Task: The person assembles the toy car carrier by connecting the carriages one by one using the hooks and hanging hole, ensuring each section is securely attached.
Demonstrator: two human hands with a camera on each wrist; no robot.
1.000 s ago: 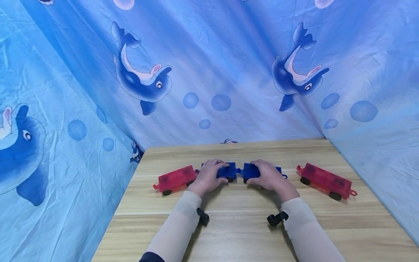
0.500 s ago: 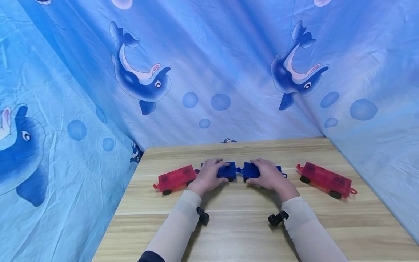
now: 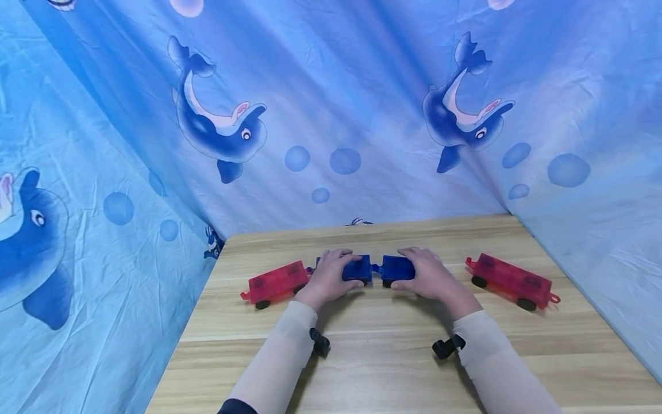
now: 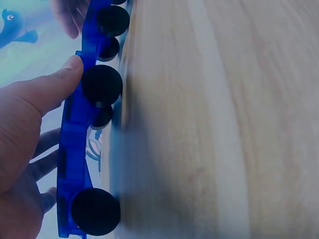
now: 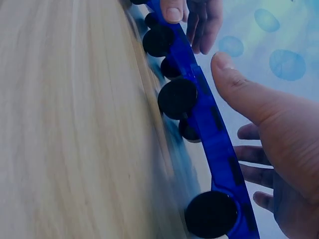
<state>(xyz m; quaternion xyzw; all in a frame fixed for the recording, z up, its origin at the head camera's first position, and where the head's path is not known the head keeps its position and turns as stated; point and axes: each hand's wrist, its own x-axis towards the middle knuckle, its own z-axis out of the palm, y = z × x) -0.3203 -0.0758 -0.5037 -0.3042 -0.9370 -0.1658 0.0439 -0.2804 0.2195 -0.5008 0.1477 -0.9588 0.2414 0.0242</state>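
Two blue toy train cars with black wheels stand in line on the wooden table. My left hand (image 3: 327, 280) holds the left blue train car (image 3: 357, 270), thumb on its near side and fingers beyond it. Around the right blue train car (image 3: 398, 269) my right hand (image 3: 433, 277) is spread. In the right wrist view its thumb (image 5: 234, 82) stands off the car's side, with a gap. A small blue coupling (image 3: 376, 268) joins the two blue cars. The right car's far end is hidden behind my right hand.
At the left, a red train car (image 3: 279, 282) meets the left blue car's end; whether they are hooked is hidden. Another red train car (image 3: 512, 280) stands apart at the right, angled. A dolphin-print curtain (image 3: 331, 115) hangs behind the wooden table (image 3: 372, 368).
My right hand has loosened from the right blue train car and shifted slightly right. My left hand keeps its place. The head view has turned slightly.
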